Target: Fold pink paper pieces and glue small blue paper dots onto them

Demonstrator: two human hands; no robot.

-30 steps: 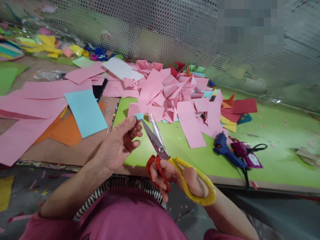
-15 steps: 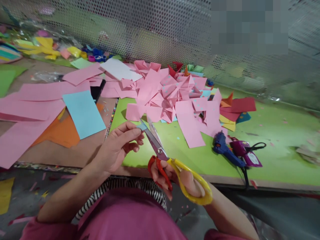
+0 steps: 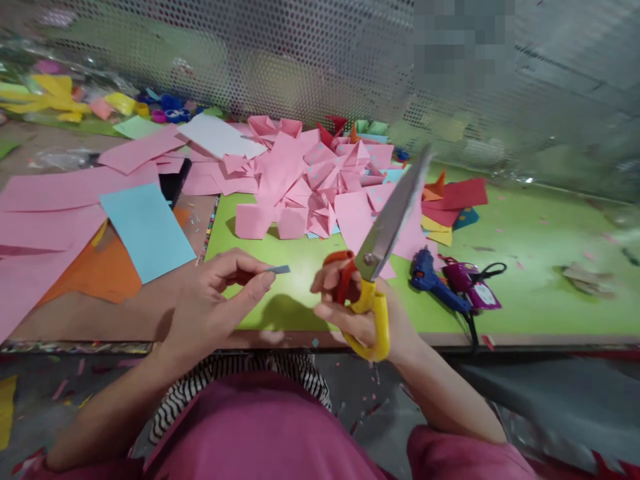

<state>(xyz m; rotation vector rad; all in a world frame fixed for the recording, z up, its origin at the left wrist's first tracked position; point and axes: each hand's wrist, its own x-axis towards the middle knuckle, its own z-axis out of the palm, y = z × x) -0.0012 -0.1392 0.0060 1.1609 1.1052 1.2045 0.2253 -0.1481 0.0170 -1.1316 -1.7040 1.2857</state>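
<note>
Blue paper, a small folded-looking piece [image 3: 281, 269], sits pinched at the tips of the thumb and forefinger of the person's left hand [image 3: 227, 290], one end sticking out toward the right hand [image 3: 356, 323]. The left hand is closed only at that pinch; its other fingers curl loosely beneath. So slight a piece should weigh almost nothing, be fairly crisp yet easy to crease or crush, and is probably best taken lightly by one edge, fingertips clear of the other end.

To its right, apart from the paper, the right hand is wrapped around the scissors [image 3: 371, 260], fingers about the red loop and thumb along the yellow handle. The blades point up and away from the person and look closed together, though they are blurred. Between the hands, by the near edge of the table [image 3: 525, 260], is a tiny blue scrap [image 3: 315, 342]; whether it rests or hangs in the air cannot be told.

Beyond both hands lies a heap of folded pink paper [image 3: 285, 170]. Left of the left hand is a light blue sheet [image 3: 150, 230]; right of the right hand, a blue glue gun [image 3: 436, 285].
</note>
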